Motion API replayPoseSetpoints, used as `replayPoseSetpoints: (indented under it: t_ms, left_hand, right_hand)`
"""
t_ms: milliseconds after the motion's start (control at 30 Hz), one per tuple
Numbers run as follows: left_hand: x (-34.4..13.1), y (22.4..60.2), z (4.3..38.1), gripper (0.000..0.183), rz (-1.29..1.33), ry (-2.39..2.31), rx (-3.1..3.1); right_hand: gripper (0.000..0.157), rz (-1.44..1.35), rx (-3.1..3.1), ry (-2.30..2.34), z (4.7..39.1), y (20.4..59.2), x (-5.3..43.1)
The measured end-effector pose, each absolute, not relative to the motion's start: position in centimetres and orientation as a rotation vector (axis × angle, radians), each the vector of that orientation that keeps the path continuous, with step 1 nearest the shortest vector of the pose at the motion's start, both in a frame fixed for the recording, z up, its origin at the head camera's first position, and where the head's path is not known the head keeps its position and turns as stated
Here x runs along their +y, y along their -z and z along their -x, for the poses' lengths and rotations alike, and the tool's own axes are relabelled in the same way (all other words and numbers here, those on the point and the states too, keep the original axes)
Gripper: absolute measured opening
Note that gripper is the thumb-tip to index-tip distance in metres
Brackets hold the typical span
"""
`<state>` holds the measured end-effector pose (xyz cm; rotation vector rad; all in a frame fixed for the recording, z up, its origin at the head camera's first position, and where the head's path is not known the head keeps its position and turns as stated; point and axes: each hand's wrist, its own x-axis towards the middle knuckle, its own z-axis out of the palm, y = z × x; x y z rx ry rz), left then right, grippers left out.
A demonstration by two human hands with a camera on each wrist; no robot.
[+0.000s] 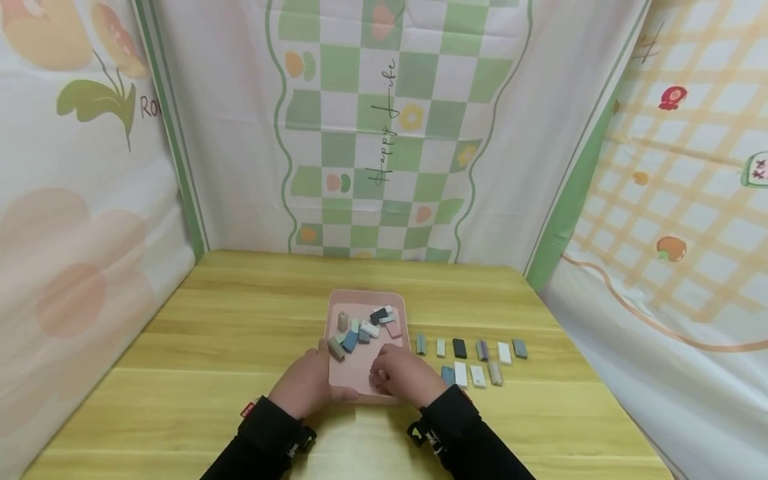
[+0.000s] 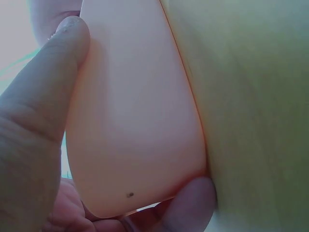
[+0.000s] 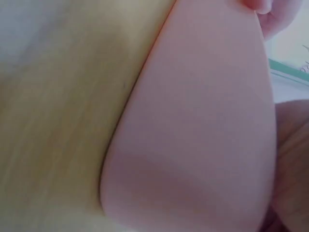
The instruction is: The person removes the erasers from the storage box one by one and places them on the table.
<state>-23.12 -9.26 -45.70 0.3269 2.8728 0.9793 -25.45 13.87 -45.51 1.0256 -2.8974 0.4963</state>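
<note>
A shallow pink tray [image 1: 355,372] stands on the table, with several small blocks in white, grey, blue, pink, beige and black toward its far part. My left hand [image 1: 307,379] grips the tray's near left corner. In the left wrist view, the thumb [image 2: 48,79] lies along the tray wall [image 2: 135,111], and other fingers wrap the corner below. Over the tray's near right part is my right hand [image 1: 408,375], fingers curled down inside; whether they pinch anything is hidden. The right wrist view mostly shows the tray's outer wall [image 3: 203,121], with part of the hand [image 3: 295,159] behind it.
Right of the tray, similar small blocks lie in two rough rows on the wooden table [image 1: 240,320], including a black block [image 1: 459,348] and a white block [image 1: 505,353]. A blue block [image 1: 447,375] lies close by the right hand. Printed cloth [image 1: 384,133] hangs behind and at both sides.
</note>
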Motion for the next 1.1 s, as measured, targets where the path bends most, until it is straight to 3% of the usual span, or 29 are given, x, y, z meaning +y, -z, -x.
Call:
replayPoseSetpoints:
  t_ms: [133,667,1100]
  left_hand:
    - [-9.2,45.8,23.0,0.127,-0.313,-0.965,2.871]
    - [-9.1,45.9,23.0,0.131,-0.320,-0.919,2.893]
    - [-9.2,45.8,23.2,0.128,-0.272,-0.963,2.854]
  right_hand:
    - [0.006,-0.917,-2.795,-0.569,24.9,44.9,15.8]
    - [0.021,-0.316,-2.896,-0.445,24.4,43.1,35.0]
    - [0.035,-0.158,-3.118,-0.591,24.3,45.3,38.2]
